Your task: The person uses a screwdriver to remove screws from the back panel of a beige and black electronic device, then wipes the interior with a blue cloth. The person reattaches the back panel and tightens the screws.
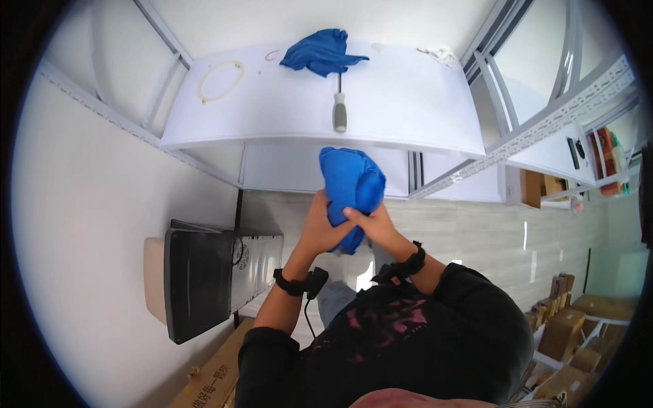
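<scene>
Head view showed the left hand [319, 228] and right hand [378, 226] gripping a blue cloth bundle [345, 173], apparently rolled; even pressure seemed best for controlling such soft fabric.

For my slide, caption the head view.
Left hand and right hand grip a blue bundle before a white shelf bearing cloth and tool.

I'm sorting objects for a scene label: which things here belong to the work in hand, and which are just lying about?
In hand:
- blue fabric bundle, held by the left hand and right hand

Apparently just lying about, on the white shelf:
- another blue cloth
- grey-handled tool
- pale yellow loop
- crumpled white item
</scene>
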A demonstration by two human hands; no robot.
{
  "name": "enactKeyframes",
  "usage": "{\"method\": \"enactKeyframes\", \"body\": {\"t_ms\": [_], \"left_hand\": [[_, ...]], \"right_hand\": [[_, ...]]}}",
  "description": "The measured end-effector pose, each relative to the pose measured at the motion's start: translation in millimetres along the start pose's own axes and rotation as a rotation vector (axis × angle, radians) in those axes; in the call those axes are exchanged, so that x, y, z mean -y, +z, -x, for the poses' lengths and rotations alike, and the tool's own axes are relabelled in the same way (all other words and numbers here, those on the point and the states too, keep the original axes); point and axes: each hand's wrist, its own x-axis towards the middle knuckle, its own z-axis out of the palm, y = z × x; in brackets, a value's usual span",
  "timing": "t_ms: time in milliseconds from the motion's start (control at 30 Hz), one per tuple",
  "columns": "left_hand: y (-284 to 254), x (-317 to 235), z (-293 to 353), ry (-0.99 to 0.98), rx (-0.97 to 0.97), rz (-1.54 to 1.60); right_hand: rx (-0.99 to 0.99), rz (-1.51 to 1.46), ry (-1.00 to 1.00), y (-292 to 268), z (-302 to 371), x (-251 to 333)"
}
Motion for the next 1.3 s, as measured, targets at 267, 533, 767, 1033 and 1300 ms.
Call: {"method": "enactKeyframes", "body": {"t_ms": [267, 533, 767, 1033, 1300], "left_hand": [[36.2, -15.1, -107.5, -0.157, -0.027, 0.222], [46.1, -13.6, -191.4, -0.268, -0.525, -0.6], [57.3, 6.1, -209.0, -0.367, -0.564, -0.585], [60.1, 31.4, -196.6, -0.356, -0.727, -0.35], [40.3, 31.6, -99.2, -0.56, -0.553, 0.641]], "right_hand": [[-0.12, -0.077, 0.039, -131.7, -79.1, 59.5], [-0.316, -0.022, -0.003, -224.8, -149.8, 79.0], [-0.469, -0.045, 0.02, -243.4, -178.7, 79.1], [-0.666, 0.435, -0.351, -242.9, -168.5, 70.6], [-0.07, 0.35, -0.443, -146.1, -164.5, 77.5]]}}
